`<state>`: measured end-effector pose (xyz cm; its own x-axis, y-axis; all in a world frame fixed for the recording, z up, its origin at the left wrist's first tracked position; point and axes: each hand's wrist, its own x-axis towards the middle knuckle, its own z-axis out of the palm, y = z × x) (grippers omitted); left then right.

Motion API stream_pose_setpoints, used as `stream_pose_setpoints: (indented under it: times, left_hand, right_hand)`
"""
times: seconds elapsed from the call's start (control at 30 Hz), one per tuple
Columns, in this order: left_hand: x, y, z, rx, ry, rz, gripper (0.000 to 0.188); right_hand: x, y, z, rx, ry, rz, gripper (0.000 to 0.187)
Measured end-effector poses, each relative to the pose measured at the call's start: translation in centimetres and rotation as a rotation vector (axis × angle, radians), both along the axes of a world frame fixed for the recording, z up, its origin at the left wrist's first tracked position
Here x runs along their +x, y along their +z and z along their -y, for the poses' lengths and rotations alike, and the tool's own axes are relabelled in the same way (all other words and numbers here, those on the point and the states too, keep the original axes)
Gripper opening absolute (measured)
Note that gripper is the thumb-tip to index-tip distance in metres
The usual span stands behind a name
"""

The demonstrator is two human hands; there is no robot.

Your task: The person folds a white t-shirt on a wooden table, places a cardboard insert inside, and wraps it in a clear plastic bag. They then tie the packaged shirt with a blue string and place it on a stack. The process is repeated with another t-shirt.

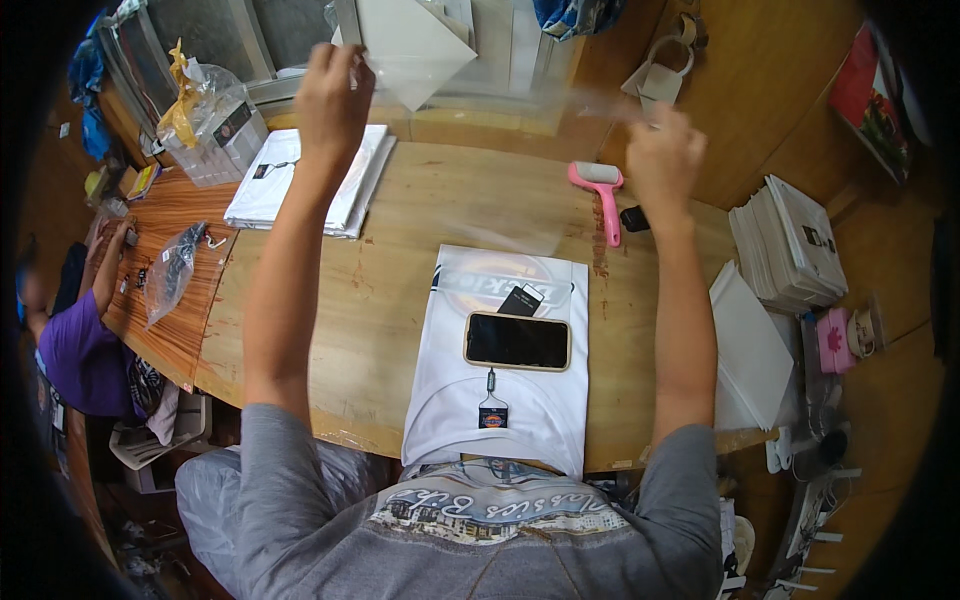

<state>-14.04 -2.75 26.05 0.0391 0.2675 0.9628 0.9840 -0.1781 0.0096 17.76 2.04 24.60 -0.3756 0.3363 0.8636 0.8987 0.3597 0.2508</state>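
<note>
Both my arms are raised over the table. A clear plastic bag [510, 108], smeared by motion, stretches between my hands. My left hand [337, 105] is closed on its left end, and my right hand [664, 150] pinches the right end. Below lies a folded white T-shirt [430, 385] with a round print, its collar toward me. A phone [517, 341] with a dark screen rests on the shirt, beside a black paper tag [514, 303]. Near the collar is a small black hang tag [492, 416] on a cord.
A pink lint roller [606, 205] and a small black object [634, 219] lie near my right hand. Folded white shirts [350, 195] are stacked at left, more [785, 245] at right. A person in purple [88, 350] works at far left beside a plastic bag [175, 268].
</note>
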Motion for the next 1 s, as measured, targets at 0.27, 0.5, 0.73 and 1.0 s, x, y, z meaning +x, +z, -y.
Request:
stream_pose_setpoints:
  times: [0.27, 0.5, 0.73, 1.0]
  left_hand:
    - [4.0, -14.0, -0.7, -0.251, -0.455, 0.928, 0.008]
    - [5.2, -25.4, -2.6, -0.872, -0.052, 0.909, 0.010]
    - [3.0, -25.8, -3.9, -1.079, -0.429, 1.394, 0.007]
    - [1.7, -26.0, -1.4, -1.215, -0.647, 1.480, 0.013]
  right_hand:
    - [0.3, -10.4, 0.2, -0.260, 0.202, -0.601, 0.014]
    - [2.9, -23.0, -2.4, -0.736, 0.094, -0.521, 0.016]
    - [5.3, -26.8, -5.2, -1.362, 0.515, -0.999, 0.013]
    - [6.8, -25.1, -3.8, -1.658, 0.560, -1.337, 0.014]
